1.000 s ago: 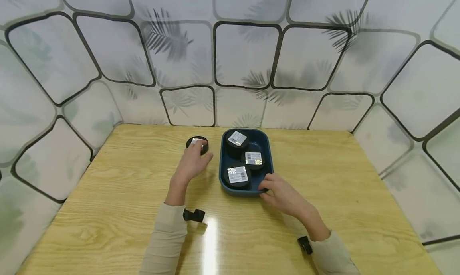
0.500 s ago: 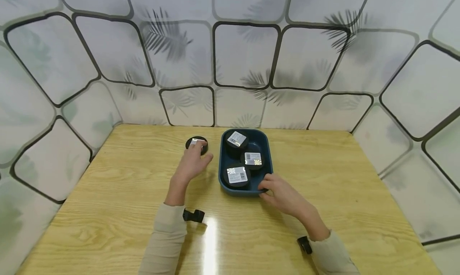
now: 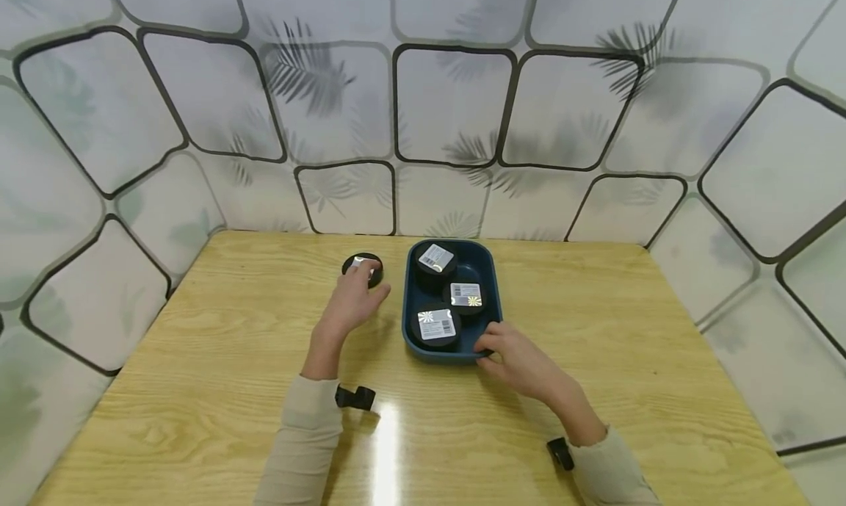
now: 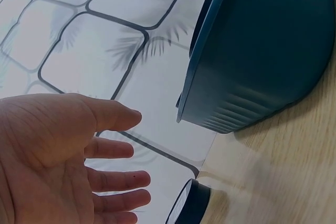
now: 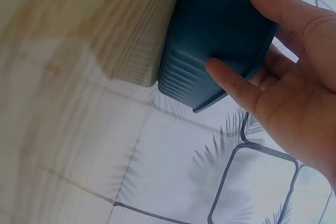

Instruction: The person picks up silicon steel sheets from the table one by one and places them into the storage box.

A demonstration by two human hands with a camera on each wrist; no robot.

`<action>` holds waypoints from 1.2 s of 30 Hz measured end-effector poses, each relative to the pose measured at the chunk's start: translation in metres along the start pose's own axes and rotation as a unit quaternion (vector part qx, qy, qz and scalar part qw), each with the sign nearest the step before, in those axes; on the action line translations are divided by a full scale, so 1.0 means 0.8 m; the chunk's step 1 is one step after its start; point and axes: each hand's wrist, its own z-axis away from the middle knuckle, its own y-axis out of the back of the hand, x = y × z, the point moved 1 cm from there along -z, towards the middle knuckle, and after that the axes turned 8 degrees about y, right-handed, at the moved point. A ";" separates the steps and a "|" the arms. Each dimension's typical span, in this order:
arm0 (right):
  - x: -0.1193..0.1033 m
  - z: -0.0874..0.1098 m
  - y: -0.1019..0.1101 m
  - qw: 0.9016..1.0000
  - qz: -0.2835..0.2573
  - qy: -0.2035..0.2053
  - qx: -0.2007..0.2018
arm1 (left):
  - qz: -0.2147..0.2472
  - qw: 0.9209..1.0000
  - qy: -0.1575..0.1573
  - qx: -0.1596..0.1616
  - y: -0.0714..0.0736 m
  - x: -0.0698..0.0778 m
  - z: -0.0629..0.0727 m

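Observation:
A dark blue plastic bin stands on the table, with 3 round black containers in it: one at the back, one in the middle, one at the front. Each bears a silver-white label. Left of the bin lies another round black container, its top partly hidden by my left hand. That hand's fingers are extended; in the left wrist view they appear apart from the container. My right hand grips the bin's front right rim, thumb and fingers on both sides of the wall.
The light wooden table reaches back to a wall covering with dark outlined shapes and leaf prints. Black wrist mounts show at both sleeves. A bright reflection lies on the table between the forearms.

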 end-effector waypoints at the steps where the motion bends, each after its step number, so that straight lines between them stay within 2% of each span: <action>1: 0.000 0.000 0.000 1.000 0.002 -0.001 0.001 | 0.000 1.000 0.001 0.001 0.001 0.000 -0.001; 11: 0.000 0.003 -0.003 1.000 0.002 0.003 0.007 | -0.024 1.000 0.011 0.002 -0.001 -0.006 -0.010; 18: 0.002 0.002 -0.004 1.000 0.001 0.004 0.003 | -0.079 0.997 0.015 0.011 -0.008 -0.014 -0.034; 24: 0.002 0.001 -0.003 1.000 0.000 0.005 0.003 | -0.119 0.991 0.054 0.014 -0.008 -0.029 -0.056; 28: 0.001 0.000 -0.002 1.000 0.003 0.004 0.002 | -0.131 0.989 0.066 0.007 -0.007 -0.038 -0.068; 36: -0.001 0.001 -0.002 1.000 -0.004 -0.010 -0.006 | -0.146 0.987 0.071 -0.008 -0.013 -0.050 -0.087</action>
